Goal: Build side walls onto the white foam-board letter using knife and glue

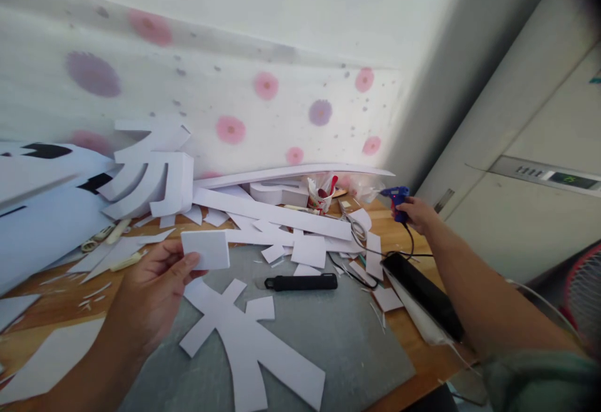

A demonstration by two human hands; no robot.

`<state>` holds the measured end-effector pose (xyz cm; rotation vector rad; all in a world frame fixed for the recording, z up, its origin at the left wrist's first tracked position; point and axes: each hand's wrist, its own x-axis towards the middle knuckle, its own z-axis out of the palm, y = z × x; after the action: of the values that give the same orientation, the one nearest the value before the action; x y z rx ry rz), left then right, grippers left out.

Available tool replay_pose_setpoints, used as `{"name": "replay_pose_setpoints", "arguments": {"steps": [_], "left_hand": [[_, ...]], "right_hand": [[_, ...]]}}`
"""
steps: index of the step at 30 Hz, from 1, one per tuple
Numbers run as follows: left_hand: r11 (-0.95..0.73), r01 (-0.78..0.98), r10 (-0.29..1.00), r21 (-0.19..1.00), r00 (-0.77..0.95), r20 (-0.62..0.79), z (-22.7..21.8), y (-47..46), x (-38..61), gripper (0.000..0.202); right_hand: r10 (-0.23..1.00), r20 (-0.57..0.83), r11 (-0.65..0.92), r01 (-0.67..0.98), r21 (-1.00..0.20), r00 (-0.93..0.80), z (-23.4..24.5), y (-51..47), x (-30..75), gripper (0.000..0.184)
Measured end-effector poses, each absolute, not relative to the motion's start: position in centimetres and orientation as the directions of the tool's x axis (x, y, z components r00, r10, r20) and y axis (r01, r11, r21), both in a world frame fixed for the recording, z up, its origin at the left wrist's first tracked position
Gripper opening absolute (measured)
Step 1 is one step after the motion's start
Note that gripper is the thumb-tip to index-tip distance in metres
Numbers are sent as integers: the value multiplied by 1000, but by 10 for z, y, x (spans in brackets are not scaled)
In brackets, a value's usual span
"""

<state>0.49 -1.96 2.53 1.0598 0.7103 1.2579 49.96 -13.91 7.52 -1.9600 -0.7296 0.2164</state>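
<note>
My left hand [153,290] pinches a small white rectangular card piece [206,249] and holds it up over the grey cutting mat [328,330]. Below it on the mat lies a large white cut-out character [248,340]. My right hand [417,215] reaches far right and grips a blue glue gun [397,199] near the table's back corner; its black cord runs down toward a black power strip [422,293]. A black utility knife [300,283] lies on the mat between my hands.
White strips and offcuts [282,218] are heaped along the back, with a large 3D white character [150,174] at the left and a cup of tools [320,198]. Scissors [96,240] lie at the left. A dotted curtain hangs behind; a fan [585,287] stands at the right.
</note>
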Motion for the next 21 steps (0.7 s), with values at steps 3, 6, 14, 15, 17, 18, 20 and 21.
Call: {"name": "replay_pose_setpoints", "arguments": {"steps": [3,6,14,15,17,18,20,21], "left_hand": [[1,-410,966,912,235,104,31,-24,6,29],[51,-438,965,897,253,68,38,-32,8,34],[64,-514,958,855,273,93,31,-30,11,32],[68,-490,953,869,289,88,29,-29,11,31],[73,-433,937,899,339,87,25,-30,11,30],[75,-407,927,910,366,87,24,-31,11,29],[79,-370,909,926,408,85,23,-32,12,28],[83,-356,902,931,423,82,23,-33,12,28]], "right_hand": [[662,211,-21,299,-954,719,86,-142,452,8],[747,290,209,202,-957,598,82,-137,382,13],[910,354,372,-47,-927,216,34,-126,234,24],[918,346,361,-50,-931,193,29,-128,228,24],[930,322,336,-60,-940,176,19,-132,223,22],[936,306,321,-64,-945,176,16,-135,223,21],[943,282,296,-61,-953,175,12,-140,224,19],[945,277,290,-51,-956,171,11,-142,225,18]]}}
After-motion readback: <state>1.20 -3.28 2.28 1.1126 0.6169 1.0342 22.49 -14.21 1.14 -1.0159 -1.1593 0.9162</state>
